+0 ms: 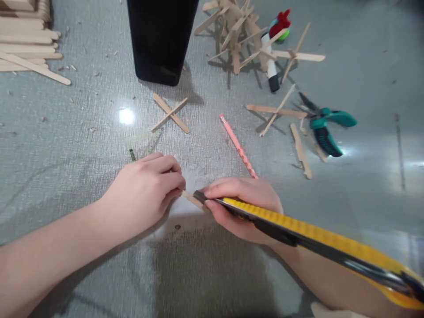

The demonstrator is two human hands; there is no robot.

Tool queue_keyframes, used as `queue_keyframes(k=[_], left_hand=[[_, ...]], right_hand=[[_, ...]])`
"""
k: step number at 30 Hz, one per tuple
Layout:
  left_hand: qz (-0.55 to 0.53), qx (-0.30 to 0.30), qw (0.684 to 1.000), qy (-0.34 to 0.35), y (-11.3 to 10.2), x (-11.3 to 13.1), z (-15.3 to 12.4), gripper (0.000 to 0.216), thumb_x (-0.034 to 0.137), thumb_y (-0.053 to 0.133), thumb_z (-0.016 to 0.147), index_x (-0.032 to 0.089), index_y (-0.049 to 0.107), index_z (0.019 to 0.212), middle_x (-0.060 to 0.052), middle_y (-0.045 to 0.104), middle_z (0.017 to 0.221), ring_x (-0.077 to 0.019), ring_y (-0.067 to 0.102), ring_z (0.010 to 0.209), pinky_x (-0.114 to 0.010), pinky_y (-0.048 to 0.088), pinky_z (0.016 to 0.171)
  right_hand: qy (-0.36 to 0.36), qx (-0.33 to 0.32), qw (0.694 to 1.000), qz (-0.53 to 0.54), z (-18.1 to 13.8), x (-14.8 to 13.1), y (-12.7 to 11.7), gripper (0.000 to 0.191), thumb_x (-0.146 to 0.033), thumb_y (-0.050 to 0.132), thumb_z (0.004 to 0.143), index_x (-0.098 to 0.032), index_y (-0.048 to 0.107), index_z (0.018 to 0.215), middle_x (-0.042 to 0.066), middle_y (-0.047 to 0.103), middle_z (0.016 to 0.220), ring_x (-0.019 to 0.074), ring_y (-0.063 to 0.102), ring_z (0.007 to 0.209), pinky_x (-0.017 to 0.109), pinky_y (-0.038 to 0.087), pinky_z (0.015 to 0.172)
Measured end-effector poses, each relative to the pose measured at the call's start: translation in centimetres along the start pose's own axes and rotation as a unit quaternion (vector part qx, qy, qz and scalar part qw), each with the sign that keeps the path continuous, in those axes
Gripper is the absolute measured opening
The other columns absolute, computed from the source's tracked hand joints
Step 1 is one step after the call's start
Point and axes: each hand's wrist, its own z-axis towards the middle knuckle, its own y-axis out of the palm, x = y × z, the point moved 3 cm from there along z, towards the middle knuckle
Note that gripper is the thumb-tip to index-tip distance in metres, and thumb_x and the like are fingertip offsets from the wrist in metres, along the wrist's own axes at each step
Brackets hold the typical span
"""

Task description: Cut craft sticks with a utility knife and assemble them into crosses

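Observation:
Low in the middle of the view, my left hand (pixel 149 185) is closed around one end of a wooden craft stick (pixel 192 199). My right hand (pixel 245 203) pinches the front of a yellow and black utility knife (pixel 298 229), thumb and finger near its blade. The blade tip lies against the craft stick, between the two hands. The knife's long handle runs back over my right forearm to the lower right. A pink pencil (pixel 236 143) lies just beyond my right hand. Two crossed craft sticks (pixel 170 113) rest ahead of my left hand.
A tall black box-like object (pixel 160 44) stands at the back. Stacked craft sticks (pixel 26 44) fill the upper left. A pile of crossed sticks (pixel 235 26), a glue stick (pixel 272 68) and green-handled pliers (pixel 323 119) lie at the upper right. Small wood chips dot the grey tabletop (pixel 99 168).

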Motion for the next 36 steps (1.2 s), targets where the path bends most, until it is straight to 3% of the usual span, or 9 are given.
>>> queue_keyframes(k=[17,24,32,34,36], left_hand=[[-0.027,-0.024,0.999,-0.04,0.3,0.2,0.1,0.023,0.009,0.056,0.09,0.019,0.077,0.087,-0.003,0.067,0.084,-0.0202,0.062,0.08,-0.035,0.05,0.07],[-0.029,-0.026,0.998,-0.04,0.2,0.2,0.2,0.025,0.01,0.054,0.091,0.019,0.076,0.086,-0.003,0.067,0.085,-0.0198,0.062,0.08,-0.034,0.049,0.07],[0.011,-0.057,0.998,-0.036,0.3,1.1,-0.5,0.016,0.024,0.058,0.09,0.018,0.067,0.078,0.0,0.061,0.064,-0.0163,0.057,0.06,-0.028,0.038,0.053],[0.036,-0.037,0.999,-0.01,-0.1,0.8,-0.2,0.018,0.025,0.056,0.094,0.019,0.068,0.082,-0.002,0.066,0.072,-0.0183,0.06,0.068,-0.03,0.041,0.058],[0.06,-0.025,0.997,0.034,-0.5,0.3,0.3,0.016,0.026,0.056,0.095,0.021,0.07,0.101,-0.007,0.071,0.104,-0.0255,0.064,0.096,-0.037,0.048,0.075]], right_hand=[[-0.029,-0.012,0.999,-0.019,-0.4,-0.2,0.6,0.021,-0.006,0.064,0.088,-0.024,0.064,0.099,0.002,0.078,0.084,0.0149,0.075,0.07,0.026,0.06,0.062],[-0.004,-0.017,1.0,0.002,-0.3,-0.1,0.5,0.021,-0.006,0.064,0.088,-0.025,0.065,0.099,0.001,0.078,0.084,0.0142,0.074,0.069,0.025,0.061,0.062],[0.019,0.075,0.996,-0.039,-1.0,0.1,-0.6,0.022,-0.01,0.071,0.084,-0.025,0.067,0.1,0.003,0.079,0.088,0.0189,0.077,0.074,0.029,0.062,0.063],[0.059,0.095,0.993,-0.025,-1.4,0.4,-1.0,0.02,-0.013,0.072,0.085,-0.026,0.069,0.099,0.003,0.079,0.091,0.0189,0.077,0.074,0.03,0.062,0.062],[0.09,0.118,0.989,-0.007,-1.7,0.7,-1.2,0.017,-0.014,0.073,0.086,-0.026,0.069,0.098,0.002,0.078,0.089,0.0178,0.075,0.07,0.03,0.061,0.061]])
